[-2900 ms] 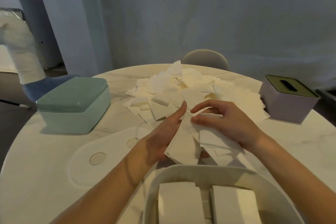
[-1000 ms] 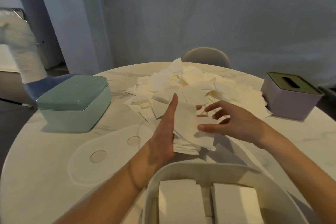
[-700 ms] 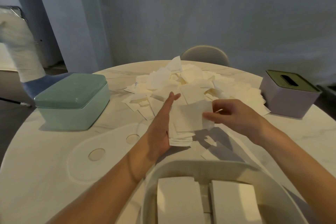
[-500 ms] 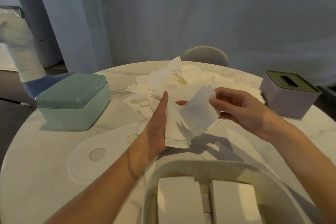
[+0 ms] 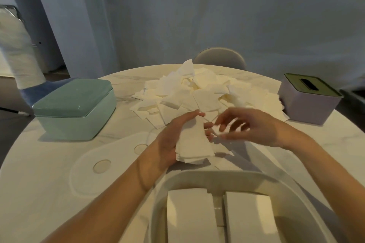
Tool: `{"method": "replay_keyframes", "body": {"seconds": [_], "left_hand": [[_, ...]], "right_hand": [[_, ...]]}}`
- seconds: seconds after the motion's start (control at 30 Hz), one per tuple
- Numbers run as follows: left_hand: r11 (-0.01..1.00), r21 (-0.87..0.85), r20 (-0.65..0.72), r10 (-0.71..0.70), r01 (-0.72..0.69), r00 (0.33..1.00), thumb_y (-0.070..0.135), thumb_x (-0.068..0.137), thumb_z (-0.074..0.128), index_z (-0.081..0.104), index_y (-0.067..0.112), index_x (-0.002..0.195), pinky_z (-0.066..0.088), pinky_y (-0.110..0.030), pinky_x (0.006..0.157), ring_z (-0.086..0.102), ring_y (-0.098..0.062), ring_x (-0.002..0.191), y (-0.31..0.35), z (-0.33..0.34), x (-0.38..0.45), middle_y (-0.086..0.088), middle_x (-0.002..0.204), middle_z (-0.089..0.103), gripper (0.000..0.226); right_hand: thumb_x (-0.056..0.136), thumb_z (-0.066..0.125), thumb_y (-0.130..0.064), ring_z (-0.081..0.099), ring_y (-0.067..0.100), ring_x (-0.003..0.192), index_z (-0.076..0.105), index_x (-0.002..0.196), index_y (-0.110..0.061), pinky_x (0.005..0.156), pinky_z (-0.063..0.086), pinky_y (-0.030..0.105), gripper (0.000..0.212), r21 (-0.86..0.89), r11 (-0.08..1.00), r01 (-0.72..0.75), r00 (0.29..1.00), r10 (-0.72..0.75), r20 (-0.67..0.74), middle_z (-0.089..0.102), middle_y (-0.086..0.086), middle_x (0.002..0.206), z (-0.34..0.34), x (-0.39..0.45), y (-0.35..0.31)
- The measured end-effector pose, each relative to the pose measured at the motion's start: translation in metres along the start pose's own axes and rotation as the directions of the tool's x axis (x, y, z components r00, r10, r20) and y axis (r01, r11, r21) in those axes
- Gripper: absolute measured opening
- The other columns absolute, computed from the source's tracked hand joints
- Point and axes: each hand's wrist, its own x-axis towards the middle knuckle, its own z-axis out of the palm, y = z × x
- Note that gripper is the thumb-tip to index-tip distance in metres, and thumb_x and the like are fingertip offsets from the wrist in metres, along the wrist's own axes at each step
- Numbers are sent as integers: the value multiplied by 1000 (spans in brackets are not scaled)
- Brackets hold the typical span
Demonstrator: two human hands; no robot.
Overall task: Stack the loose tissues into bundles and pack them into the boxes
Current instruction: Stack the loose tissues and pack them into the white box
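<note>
the left hand (image 5: 169, 142) cradles a bundle of tissues (image 5: 194, 144) above the bench (image 5: 49, 173), fingers curled round its far edge. the right hand (image 5: 250, 127), blurred, hovers beside it with fingers apart. loose tissues (image 5: 197, 92) lie heaped behind; the white box (image 5: 227, 177) sits nearest.

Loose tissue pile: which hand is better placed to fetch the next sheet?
Right. The right hand hovers beside the loose pile, apparently empty though blurred, while the left hand holds the bundle.
</note>
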Motion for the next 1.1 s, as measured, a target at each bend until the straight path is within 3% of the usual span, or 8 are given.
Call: {"method": "replay_keyframes", "body": {"seconds": [0.07, 0.13, 0.37, 0.47, 0.67, 0.8, 0.93, 1.1], "left_hand": [[999, -46, -27, 15, -16, 1000, 33, 91, 70, 55, 15, 123, 58, -36, 72, 64, -27, 79, 4, -9, 5, -15, 96, 67, 40], [996, -84, -32, -1, -2, 999, 41, 92, 68, 53, 14, 122, 57, -37, 71, 64, -28, 77, 6, -11, 6, -15, 96, 66, 43], [996, -66, -59, -57, 53, 997, 61, 90, 51, 55, 8, 130, 53, -46, 82, 64, -38, 92, 10, -11, 6, -23, 106, 64, 66], [999, 15, -31, -46, 47, 998, 53, 98, 48, 52, 10, 144, 57, -46, 82, 67, -38, 89, 12, -10, 3, -25, 105, 66, 63], [998, 29, 14, -49, 49, 999, 70, 99, 42, 48, 19, 148, 61, -44, 81, 67, -35, 103, 3, -1, 3, -16, 109, 68, 71], [996, 28, 120, -92, 90, 989, 75, 95, 40, 64, 24, 127, 62, -36, 71, 70, -29, 87, -1, 14, -7, -14, 101, 69, 65], [990, 88, 125, -120, 109, 985, 60, 93, 64, 50, 17, 145, 54, -41, 88, 67, -30, 96, 0, 8, -10, -17, 112, 66, 69], [988, 16, 154, -157, 156, 976, 44, 101, 48, 57, 6, 124, 53, -52, 98, 72, -34, 95, 4, 0, -7, -22, 113, 69, 46]], "right_hand": [[74, 84, -49, 60, 3, 111, 62, 124, -46, 90, 51, 18, 55, -68, 997, -40, 942, 60, 329, 65, -24, 119, -4, -7, 5], [75, 88, -42, 58, 8, 110, 63, 125, -44, 90, 51, 22, 56, -76, 997, -29, 908, 58, 416, 64, -19, 117, 1, -8, 7], [81, 79, -53, 59, 6, 91, 74, 102, -36, 88, 51, 36, 28, -134, 989, -63, 950, 101, 297, 68, -18, 97, 4, -7, 0], [88, 71, -50, 56, 9, 77, 76, 102, -30, 74, 44, 31, 24, 34, 998, -45, 975, 36, 219, 67, -11, 84, -1, -9, -8], [76, 76, -39, 70, 15, 97, 77, 105, -21, 90, 56, 26, 34, 485, 874, 4, 997, 32, -67, 75, -7, 100, 11, -3, -27], [85, 79, -37, 68, 3, 89, 77, 103, -27, 73, 52, 13, 21, 213, 976, 49, 960, 13, -280, 75, -18, 96, 35, 9, -26], [91, 73, -35, 66, 6, 89, 71, 106, -30, 79, 57, 21, 16, 66, 995, -80, 842, 102, -530, 70, -16, 103, 21, 13, 15], [83, 82, -35, 47, 23, 130, 52, 140, -27, 109, 41, 41, 65, -232, 883, -408, 866, 293, -406, 45, 0, 149, 11, 10, 62]]}}
